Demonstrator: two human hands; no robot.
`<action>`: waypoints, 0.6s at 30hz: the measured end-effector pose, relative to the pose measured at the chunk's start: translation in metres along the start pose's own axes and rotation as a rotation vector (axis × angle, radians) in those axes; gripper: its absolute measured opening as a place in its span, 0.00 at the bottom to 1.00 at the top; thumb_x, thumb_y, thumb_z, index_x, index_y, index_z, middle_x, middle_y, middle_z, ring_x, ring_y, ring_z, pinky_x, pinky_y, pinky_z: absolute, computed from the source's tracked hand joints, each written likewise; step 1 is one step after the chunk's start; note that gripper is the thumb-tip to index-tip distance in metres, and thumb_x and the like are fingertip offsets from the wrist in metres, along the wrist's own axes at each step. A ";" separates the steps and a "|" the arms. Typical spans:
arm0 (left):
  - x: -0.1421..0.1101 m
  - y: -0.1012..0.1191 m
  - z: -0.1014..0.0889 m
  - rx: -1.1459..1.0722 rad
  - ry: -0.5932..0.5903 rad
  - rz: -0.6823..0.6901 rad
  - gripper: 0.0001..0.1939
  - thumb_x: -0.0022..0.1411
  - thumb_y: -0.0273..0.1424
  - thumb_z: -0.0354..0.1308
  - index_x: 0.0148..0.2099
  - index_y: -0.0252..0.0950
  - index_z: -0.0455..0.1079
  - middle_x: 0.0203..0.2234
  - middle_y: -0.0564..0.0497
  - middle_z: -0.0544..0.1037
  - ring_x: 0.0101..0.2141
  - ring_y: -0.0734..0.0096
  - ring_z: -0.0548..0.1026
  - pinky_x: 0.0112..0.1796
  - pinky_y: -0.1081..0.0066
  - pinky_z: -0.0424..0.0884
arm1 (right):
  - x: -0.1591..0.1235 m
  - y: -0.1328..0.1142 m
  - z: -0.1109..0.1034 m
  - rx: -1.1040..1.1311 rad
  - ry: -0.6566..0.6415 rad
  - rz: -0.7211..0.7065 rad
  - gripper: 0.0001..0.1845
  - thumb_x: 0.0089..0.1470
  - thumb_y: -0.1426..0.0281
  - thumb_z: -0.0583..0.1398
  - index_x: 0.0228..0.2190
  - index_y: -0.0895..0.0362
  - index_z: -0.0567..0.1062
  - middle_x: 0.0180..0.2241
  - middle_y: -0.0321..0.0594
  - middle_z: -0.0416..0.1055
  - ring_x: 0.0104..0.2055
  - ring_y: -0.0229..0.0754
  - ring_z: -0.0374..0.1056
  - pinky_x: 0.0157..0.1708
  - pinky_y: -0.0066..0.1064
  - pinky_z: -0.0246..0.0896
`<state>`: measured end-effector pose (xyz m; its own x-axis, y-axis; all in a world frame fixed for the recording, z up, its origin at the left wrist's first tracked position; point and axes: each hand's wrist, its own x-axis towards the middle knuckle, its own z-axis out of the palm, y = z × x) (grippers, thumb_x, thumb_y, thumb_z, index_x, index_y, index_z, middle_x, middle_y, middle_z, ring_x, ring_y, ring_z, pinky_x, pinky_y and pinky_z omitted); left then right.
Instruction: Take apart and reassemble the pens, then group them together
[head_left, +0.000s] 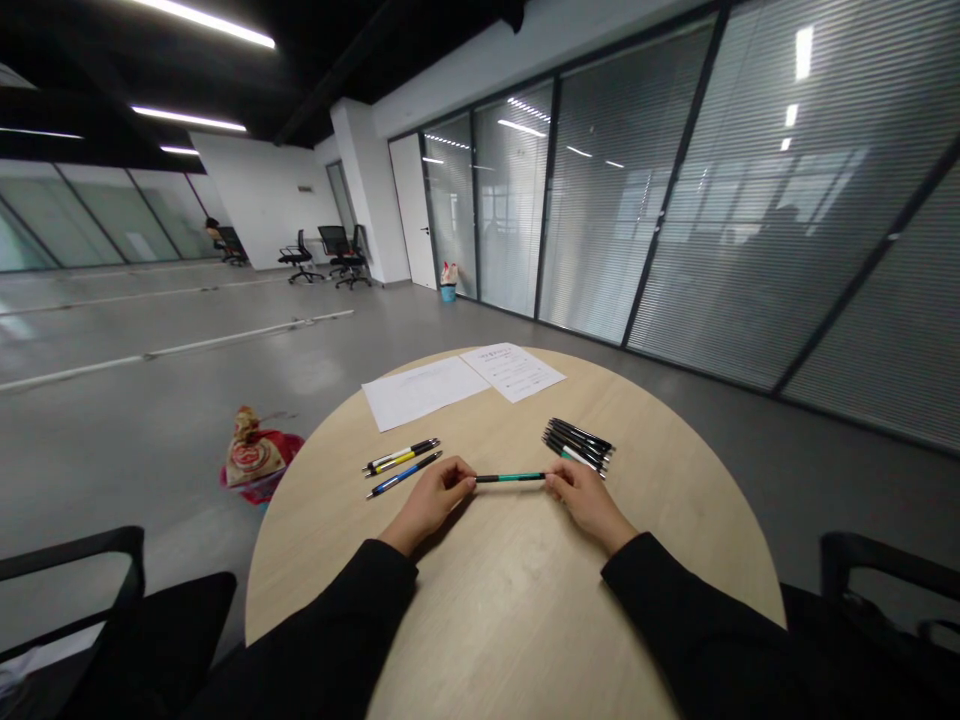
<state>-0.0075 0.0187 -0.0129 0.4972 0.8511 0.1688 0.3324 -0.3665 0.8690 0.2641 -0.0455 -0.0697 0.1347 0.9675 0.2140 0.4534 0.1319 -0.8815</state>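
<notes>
Both hands are closed, resting on the round, pale wood surface [510, 620]. The left hand [429, 503] grips one end of a green-and-black pen [510, 477], and the right hand [589, 503] grips the other end, so the pen lies level between them. Black sleeves [675, 620] cover the forearms, and a black chair arm [877, 565] shows off to the right.

Just beyond the left hand, a yellow-and-black pen [401, 456] and a blue-and-black pen [405, 476] lie side by side. Just beyond the right hand sits a tight bunch of black pens [577, 447]. Nearer the far edge of the surface, a sheet of paper with faint marks [424, 392] lies beside a printed sheet [514, 372], their edges touching.

Past the surface on the left, a red-and-tan plastic bag [255, 458] lies on the grey floor [150, 420]. Across the room stand black office chairs [322, 255], a small blue bin [448, 294] and a white door [412, 210]. A person [214, 232] sits in the far left corner, and a glass wall with blinds [622, 180] runs along the right.
</notes>
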 end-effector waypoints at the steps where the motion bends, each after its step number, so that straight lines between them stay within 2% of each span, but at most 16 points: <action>1: 0.000 0.000 0.000 -0.006 -0.001 -0.001 0.11 0.59 0.38 0.61 0.33 0.34 0.72 0.27 0.51 0.74 0.30 0.68 0.70 0.33 0.69 0.64 | 0.000 -0.001 0.000 -0.002 -0.003 -0.009 0.11 0.58 0.64 0.57 0.30 0.56 0.74 0.24 0.35 0.70 0.27 0.40 0.65 0.29 0.29 0.55; 18: 0.000 -0.003 -0.001 -0.047 -0.011 -0.005 0.12 0.58 0.39 0.62 0.33 0.34 0.71 0.26 0.51 0.74 0.29 0.69 0.70 0.32 0.71 0.64 | -0.001 -0.007 0.000 -0.056 -0.011 -0.055 0.13 0.62 0.63 0.55 0.27 0.55 0.70 0.25 0.34 0.68 0.30 0.40 0.63 0.31 0.29 0.54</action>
<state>-0.0088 0.0201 -0.0149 0.5045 0.8485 0.1596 0.2966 -0.3439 0.8909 0.2609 -0.0473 -0.0641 0.0988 0.9614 0.2570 0.5086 0.1732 -0.8434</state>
